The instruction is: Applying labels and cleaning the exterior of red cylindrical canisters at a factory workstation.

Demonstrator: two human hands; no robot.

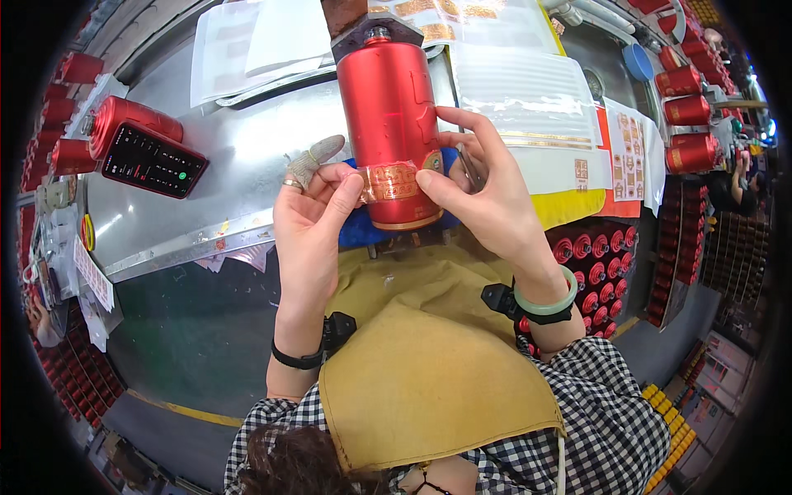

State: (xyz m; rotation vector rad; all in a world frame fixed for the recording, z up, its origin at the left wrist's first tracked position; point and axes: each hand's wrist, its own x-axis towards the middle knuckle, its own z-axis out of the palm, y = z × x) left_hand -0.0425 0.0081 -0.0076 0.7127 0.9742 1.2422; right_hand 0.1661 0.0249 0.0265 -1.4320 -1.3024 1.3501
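A red bottle [386, 115] lies on its side in front of me, its neck pointing away against a dark metal block [346, 15]. Across its lower part sits a clear film sticker with gold lettering [393, 183]. My left hand [309, 198] pinches the film's left edge between thumb and a finger; a cloth finger cover is on one finger. With its thumb, my right hand [488, 177] presses the sticker's right end, while the forefinger touches the bottle's side. A thin metal tool, seemingly tweezers [470, 169], is tucked in that hand.
On the metal table's left are a phone [154, 160] and another red bottle [136, 122]. Sticker sheets [528, 99] lie to the right over a yellow cloth [569, 206]. A blue cup [637, 62] stands farther right. Racks of red bottles [594, 272] are below the table.
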